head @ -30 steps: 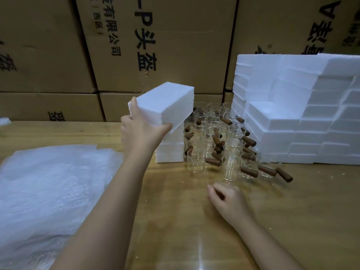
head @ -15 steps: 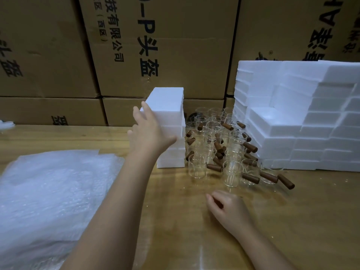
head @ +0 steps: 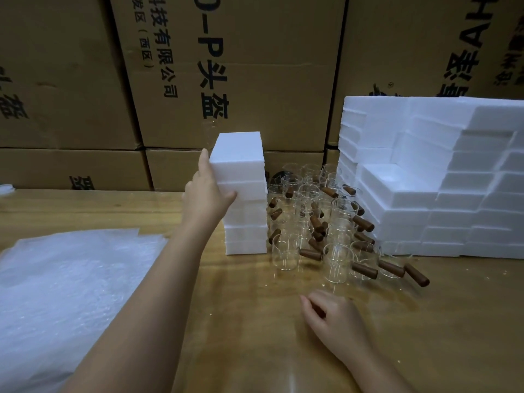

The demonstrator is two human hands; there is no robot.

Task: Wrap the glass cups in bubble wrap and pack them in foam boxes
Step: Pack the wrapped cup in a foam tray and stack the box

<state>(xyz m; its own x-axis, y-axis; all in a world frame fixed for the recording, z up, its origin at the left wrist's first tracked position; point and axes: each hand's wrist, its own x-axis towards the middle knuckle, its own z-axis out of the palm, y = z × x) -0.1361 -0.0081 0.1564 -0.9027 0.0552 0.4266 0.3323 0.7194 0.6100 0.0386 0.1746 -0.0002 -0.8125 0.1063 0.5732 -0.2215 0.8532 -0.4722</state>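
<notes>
Left hand (head: 209, 194) clamped on the top white foam box (head: 238, 163) of the little stack

Fingers run up the box's left side and the thumb hooks across its front, so it's a proper grip. The box sits squarely on a short stack of white foam boxes (head: 246, 231) on the glossy wooden table (head: 255, 336). Right hand (head: 334, 319) rests on the table nearer the camera, fingers loosely curled, nothing in it. The clear glass cups with brown wooden handles (head: 309, 199) are bunched upright just right of that stack, unwrapped, squeezed between it and a big stepped wall of white foam boxes (head: 425, 194). Crinkly sheets of clear bubble wrap (head: 71, 279) lie flat at the left, well apart from the cups. Brown cardboard cartons (head: 255, 80) with black print stand behind everything.
</notes>
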